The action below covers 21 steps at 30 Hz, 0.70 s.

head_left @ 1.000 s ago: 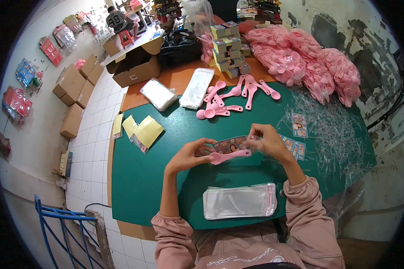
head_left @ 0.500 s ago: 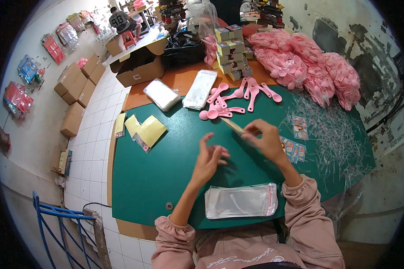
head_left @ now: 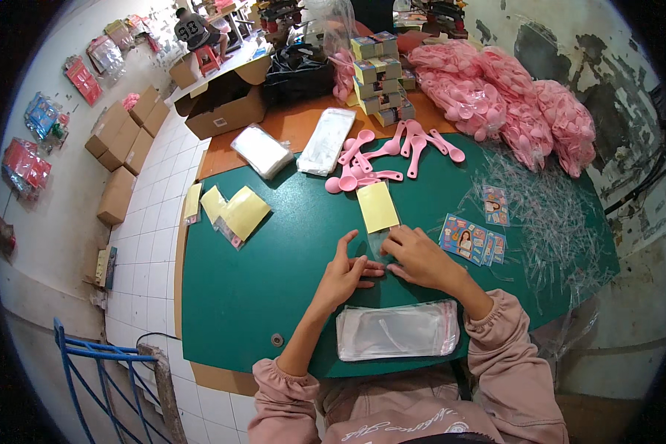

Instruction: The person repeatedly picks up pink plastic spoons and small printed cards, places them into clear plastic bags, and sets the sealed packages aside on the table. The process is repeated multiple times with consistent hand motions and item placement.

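Note:
A yellow card in a clear plastic bag (head_left: 378, 207) lies in the middle of the green table (head_left: 274, 266). My right hand (head_left: 422, 259) has its fingers bent and closed over the bag's near, see-through end. Beside it, my left hand (head_left: 342, 277) is open, fingers spread, the lower fingertips close to the right hand's. Whether they touch the bag I cannot tell. A stack of clear bags (head_left: 392, 333) rests in front of me. Just beyond the yellow card lie loose pink measuring spoons (head_left: 374, 159). Printed blue cards (head_left: 465, 238) are to the right of my right hand.
More bagged yellow cards (head_left: 246, 213) lie at left. Clear-bag stacks (head_left: 261, 152), an open carton (head_left: 226, 111), stacked card bundles (head_left: 377, 81) and bagged pink spoons (head_left: 496, 96) stand farther back. Plastic strips (head_left: 540, 222) cover the right side. A person (head_left: 200, 33) sits far off.
The bagged yellow card, tilted in my right hand before, now lies flat and nearer the middle. My right hand has come down and left toward my left hand, uncovering the blue cards.

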Each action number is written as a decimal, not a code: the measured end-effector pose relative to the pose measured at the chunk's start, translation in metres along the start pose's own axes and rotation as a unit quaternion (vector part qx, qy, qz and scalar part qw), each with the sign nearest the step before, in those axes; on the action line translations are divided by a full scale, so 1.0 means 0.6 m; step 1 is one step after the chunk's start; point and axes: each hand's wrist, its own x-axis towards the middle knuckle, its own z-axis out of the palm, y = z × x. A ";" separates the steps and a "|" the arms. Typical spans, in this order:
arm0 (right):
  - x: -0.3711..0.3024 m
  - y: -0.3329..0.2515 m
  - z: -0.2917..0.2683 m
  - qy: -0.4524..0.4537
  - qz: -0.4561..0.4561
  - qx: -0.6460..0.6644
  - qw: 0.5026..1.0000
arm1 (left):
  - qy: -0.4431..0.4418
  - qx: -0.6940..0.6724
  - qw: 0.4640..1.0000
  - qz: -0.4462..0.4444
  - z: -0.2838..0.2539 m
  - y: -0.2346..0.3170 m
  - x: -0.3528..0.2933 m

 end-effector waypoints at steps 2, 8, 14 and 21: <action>0.000 0.002 0.011 -0.003 -0.009 -0.005 1.000 | 0.002 0.001 1.000 -0.002 0.003 0.004 -0.001; 0.002 -0.001 0.022 -0.009 -0.021 -0.004 1.000 | 0.014 -0.030 0.999 0.001 0.001 -0.002 0.001; 0.005 -0.017 0.028 0.015 -0.047 -0.006 0.999 | 0.045 -0.012 0.999 0.004 -0.001 -0.008 0.011; 0.008 -0.019 -0.004 -0.065 -0.077 0.128 0.987 | 0.104 -0.011 0.993 0.050 -0.007 0.001 0.013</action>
